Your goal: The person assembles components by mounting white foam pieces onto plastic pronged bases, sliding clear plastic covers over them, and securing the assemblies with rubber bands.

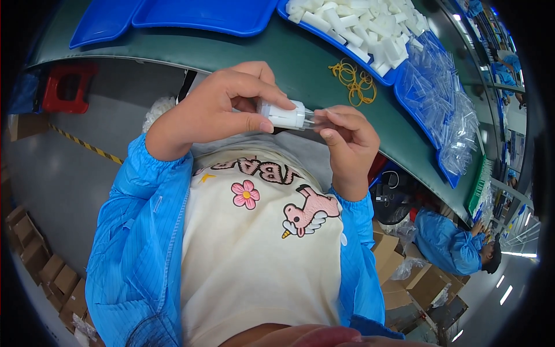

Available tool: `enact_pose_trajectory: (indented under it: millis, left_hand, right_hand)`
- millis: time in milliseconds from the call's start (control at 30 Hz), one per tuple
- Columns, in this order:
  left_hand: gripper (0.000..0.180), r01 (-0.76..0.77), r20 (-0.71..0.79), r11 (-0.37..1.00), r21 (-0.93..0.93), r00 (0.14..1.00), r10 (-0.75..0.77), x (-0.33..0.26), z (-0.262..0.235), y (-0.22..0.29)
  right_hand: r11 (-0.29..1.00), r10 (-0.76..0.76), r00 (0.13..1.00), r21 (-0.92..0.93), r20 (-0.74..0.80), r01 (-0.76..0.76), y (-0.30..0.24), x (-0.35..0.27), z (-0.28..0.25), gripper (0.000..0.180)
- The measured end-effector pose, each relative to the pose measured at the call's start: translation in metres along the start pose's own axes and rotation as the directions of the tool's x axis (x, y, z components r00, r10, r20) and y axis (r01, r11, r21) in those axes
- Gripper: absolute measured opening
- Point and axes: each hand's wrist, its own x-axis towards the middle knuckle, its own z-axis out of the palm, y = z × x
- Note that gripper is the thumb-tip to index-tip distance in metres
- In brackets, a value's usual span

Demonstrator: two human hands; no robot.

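Observation:
In front of my chest, over the table's near edge, my left hand grips a short white plastic cylinder between thumb and fingers. Clear plastic shows around the cylinder's left end. My right hand pinches a clear plastic piece at the cylinder's right end. This piece is blurred, and I cannot tell whether it is fitted on or only touching. Just beyond my right hand, several yellow rubber bands lie on the green table.
At the far right, a blue tray holds heaped white plastic parts. Beside it stands another blue tray of clear plastic pieces. More blue trays line the far left. A red stool, cardboard boxes and a co-worker are around.

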Motion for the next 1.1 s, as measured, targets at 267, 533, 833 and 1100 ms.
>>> enact_pose_trajectory:
  millis: [267,533,833,1100]
  left_hand:
    - [0.033,-0.071,-0.087,0.965,-0.252,0.995,0.051,0.001,0.013,-0.015]
    - [0.034,-0.116,-0.097,0.884,-0.453,0.992,0.08,0.006,0.031,-0.026]
    - [0.047,-0.255,-0.124,0.787,-0.562,0.967,0.225,0.012,0.043,-0.041]
    - [0.053,-0.342,-0.151,0.811,-0.474,0.94,0.307,0.01,0.041,-0.047]
  right_hand:
    - [0.999,-0.03,0.998,0.028,-0.049,0.031,0.0,0.004,0.009,0.027]
    - [0.997,0.013,0.964,-0.065,-0.264,-0.032,-0.01,-0.001,0.024,0.031]
    - [0.979,-0.198,0.966,-0.086,-0.167,0.186,-0.004,0.0,0.03,0.032]
    - [0.989,-0.136,0.988,0.042,-0.078,0.14,-0.004,-0.004,0.046,0.038]
